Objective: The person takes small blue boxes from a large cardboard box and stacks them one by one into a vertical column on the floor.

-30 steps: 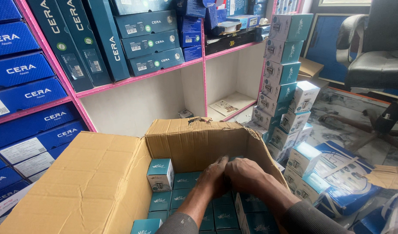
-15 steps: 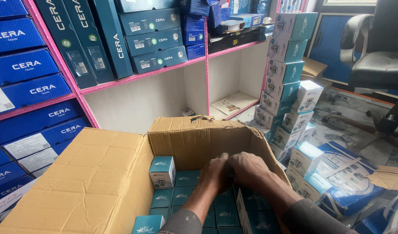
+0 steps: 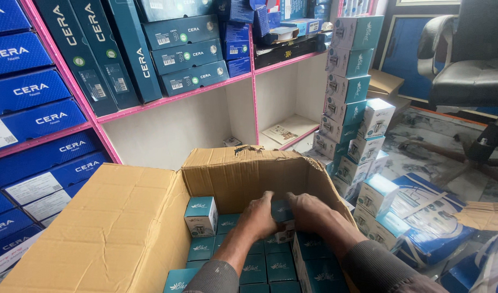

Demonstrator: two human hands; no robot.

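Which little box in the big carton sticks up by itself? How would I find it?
Find the big brown cardboard carton on the floor. At its back left, left of the left hand, is a small teal box. It alone stands higher than the flat layer.

You have the open cardboard carton sitting on the floor, packed with small teal boxes. Right of that carton, more teal boxes stack on the floor.

we see soft, even daylight from the right, bright on the floor and white shelf wall. the cardboard box interior sits in mild shadow. focus is sharp; edges bow slightly, without glare.
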